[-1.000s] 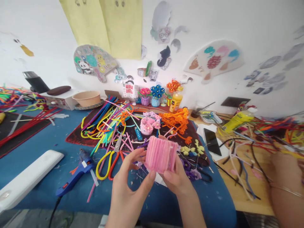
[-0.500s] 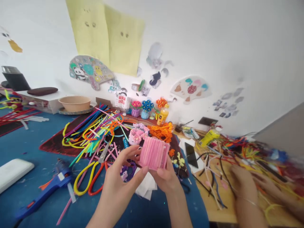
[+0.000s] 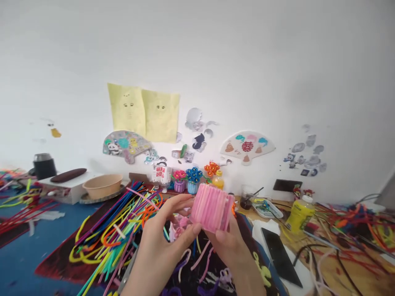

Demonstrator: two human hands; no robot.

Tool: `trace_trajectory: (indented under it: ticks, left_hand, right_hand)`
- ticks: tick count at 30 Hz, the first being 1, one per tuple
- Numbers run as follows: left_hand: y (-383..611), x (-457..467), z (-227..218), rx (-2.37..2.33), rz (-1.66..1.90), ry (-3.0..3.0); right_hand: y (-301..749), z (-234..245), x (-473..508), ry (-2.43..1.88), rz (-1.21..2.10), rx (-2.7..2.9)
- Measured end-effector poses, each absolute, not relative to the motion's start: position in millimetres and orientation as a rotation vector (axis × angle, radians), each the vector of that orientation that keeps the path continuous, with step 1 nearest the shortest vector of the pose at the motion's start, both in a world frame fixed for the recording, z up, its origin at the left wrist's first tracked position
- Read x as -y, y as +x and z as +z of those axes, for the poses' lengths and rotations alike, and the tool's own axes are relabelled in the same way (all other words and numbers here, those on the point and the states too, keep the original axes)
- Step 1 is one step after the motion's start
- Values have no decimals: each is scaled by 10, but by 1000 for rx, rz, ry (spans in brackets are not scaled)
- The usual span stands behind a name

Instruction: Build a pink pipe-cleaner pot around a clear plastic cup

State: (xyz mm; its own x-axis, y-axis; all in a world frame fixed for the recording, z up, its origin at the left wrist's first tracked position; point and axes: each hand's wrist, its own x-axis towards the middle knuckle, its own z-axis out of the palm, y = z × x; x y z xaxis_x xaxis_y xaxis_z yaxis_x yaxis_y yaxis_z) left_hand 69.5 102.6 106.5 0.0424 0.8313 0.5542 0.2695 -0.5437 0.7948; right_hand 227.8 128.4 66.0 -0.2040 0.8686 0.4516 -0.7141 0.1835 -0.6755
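Observation:
A small pink box-like piece [image 3: 211,209], its side covered with upright strips that look like pipe cleaners, is held up above the table. My left hand [image 3: 165,240] grips it from the left, with the thumb along its lower edge. From below and the right, my right hand [image 3: 233,246] supports it, thumb on the bottom edge and other fingers hidden behind. Partly behind my left fingers lies a pink-and-white fuzzy piece [image 3: 178,227]. Loose pink pipe cleaners [image 3: 202,255] and purple scraps [image 3: 212,285] lie beneath my hands.
Left of my hands spreads a pile of colourful pipe cleaners [image 3: 114,234]. A tan bowl [image 3: 103,186], small flower pots [image 3: 193,187] and an orange bottle [image 3: 218,180] stand near the wall. To the right are a phone [image 3: 281,257], a yellow bottle [image 3: 300,213] and a tray [image 3: 268,208].
My view has tilted up, showing more wall. Both hands still hold the pink piece, which appears slightly further right and tilted. The co-worker's hands at the right have left the view.

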Motion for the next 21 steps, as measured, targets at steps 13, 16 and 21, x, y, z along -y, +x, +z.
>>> trace_trajectory:
  ticks: [13,16,21]
  left_hand:
    - [883,-1309,1113,-1239,1512,1941]
    - [840,-1337,1110,-1242,1474,1924]
    - [839,-1342,1137,-1180,1413,1864]
  right_hand:
    - [2516,689,-1600,-169,1446,1035]
    - [2508,671,-1621,-164,1484,1037]
    - [2518,642,-1646,-217,1499,1041]
